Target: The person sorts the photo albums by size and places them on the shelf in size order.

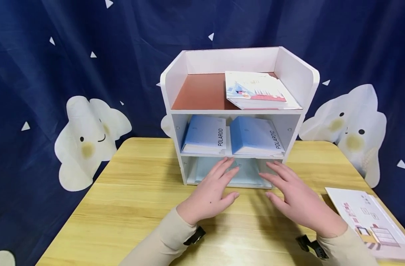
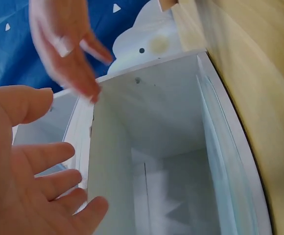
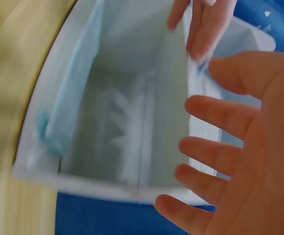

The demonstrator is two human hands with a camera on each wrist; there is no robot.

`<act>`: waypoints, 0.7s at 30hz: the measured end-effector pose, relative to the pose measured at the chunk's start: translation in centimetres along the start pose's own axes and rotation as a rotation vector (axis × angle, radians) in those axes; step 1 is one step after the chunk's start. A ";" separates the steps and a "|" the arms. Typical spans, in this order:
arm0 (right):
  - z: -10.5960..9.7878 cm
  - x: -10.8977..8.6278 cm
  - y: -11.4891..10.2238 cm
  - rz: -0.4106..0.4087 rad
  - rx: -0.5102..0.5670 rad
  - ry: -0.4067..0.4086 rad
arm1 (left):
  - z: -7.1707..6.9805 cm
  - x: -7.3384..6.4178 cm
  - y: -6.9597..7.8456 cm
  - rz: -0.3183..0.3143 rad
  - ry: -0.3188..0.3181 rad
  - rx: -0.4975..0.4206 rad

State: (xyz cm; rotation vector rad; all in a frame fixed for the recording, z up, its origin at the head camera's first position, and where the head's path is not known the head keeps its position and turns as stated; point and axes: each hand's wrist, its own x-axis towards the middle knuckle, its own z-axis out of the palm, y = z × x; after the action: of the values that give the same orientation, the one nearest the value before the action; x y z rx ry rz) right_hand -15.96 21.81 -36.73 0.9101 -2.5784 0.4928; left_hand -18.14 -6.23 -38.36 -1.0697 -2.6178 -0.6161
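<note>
Both hands hover in front of a small white shelf unit (image 1: 232, 112), palms turned inward and fingers spread. Neither the left hand (image 1: 210, 192) nor the right hand (image 1: 297, 199) holds anything. In the bottom compartment lies a flat, pale blue folder-like item (image 1: 245, 177), partly hidden by the left fingers. On the middle shelf are two blue albums marked POLAROID, the left album (image 1: 205, 133) and the right album (image 1: 255, 135). The left wrist view shows the pale blue item (image 2: 223, 161) low in the compartment. In the right wrist view, the right fingers (image 3: 215, 152) are extended near the shelf board.
Thin illustrated books (image 1: 255, 88) lie on the brown top shelf, toward its right side. More illustrated books (image 1: 368, 221) rest at the right edge of the wooden table (image 1: 122, 207). Behind the table hangs a dark blue curtain (image 1: 132, 55) with cloud shapes.
</note>
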 end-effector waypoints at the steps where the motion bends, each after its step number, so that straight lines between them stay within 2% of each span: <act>1: 0.0 -0.5 0.4 0.012 -0.008 -0.010 | -0.2 -0.3 -0.1 -0.028 -0.020 -0.049; 4: -0.3 -2.0 1.8 0.058 -0.036 -0.036 | -0.3 -1.6 -1.0 -0.116 -0.081 -0.164; 7: -0.8 -3.3 3.5 0.128 -0.051 -0.078 | -0.3 -3.1 -2.3 -0.197 -0.132 -0.232; 11: -1.9 -5.1 6.2 0.266 -0.064 -0.199 | 0.0 -4.9 -4.4 -0.289 -0.190 -0.321; 14: -2.7 -6.6 8.5 0.383 -0.085 -0.330 | 0.3 -5.9 -6.1 -0.352 -0.242 -0.468; 18: -3.9 -8.2 11.7 0.559 -0.085 -0.504 | 0.9 -6.8 -7.9 -0.447 -0.299 -0.747; 21: -4.5 -9.6 13.8 0.669 -0.072 -0.612 | 1.1 -7.1 -8.8 -0.511 -0.308 -0.894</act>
State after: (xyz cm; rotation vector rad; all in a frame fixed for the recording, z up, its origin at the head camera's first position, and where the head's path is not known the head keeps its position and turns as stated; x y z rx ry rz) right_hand -16.98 38.91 -39.89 0.1380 -3.4314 0.3078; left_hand -19.54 -15.65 -44.56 -0.6685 -2.9297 -2.0055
